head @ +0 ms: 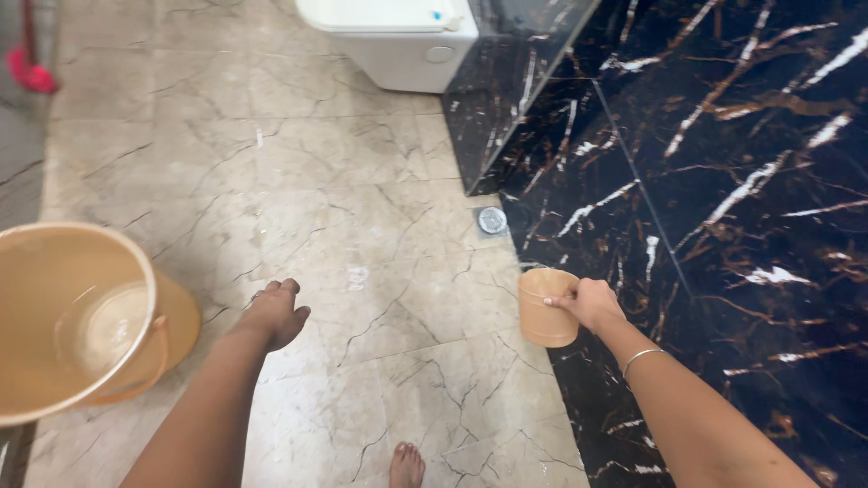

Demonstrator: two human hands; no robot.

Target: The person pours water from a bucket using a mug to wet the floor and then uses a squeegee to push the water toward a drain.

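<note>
**Mug held out at the dark wall, bucket standing left**

We look down at a wet bathroom floor. Our right hand (589,303) is closed round the handle of a small tan plastic mug (545,307), fingers wrapped tight. The mug sits level, mouth toward us and slightly up, held out over the seam where the beige marble floor (362,226) meets the black, white-veined marble wall (723,181). We judge the level hold keeps whatever is in it from spilling; we cannot see whether it carries water. A thin silver bangle (642,358) sits on that wrist.

Our left hand (274,313) holds nothing. Fingers loosely curled, palm down, it hangs over bare floor, touching no object. It reads as a balancing arm, near the bucket but apart from it.

The large tan plastic bucket (77,316) stands at the near left, upright, with water showing in its bottom; it is well within reach of the free hand for dipping.

Farther off, a small round metal floor drain (492,220) sits at the foot of the wall, beyond the mug. A white toilet (398,36) is at the far edge; something pink (32,72) lies at far left, too cropped to identify. One bare foot (406,465) shows at the near edge.
</note>
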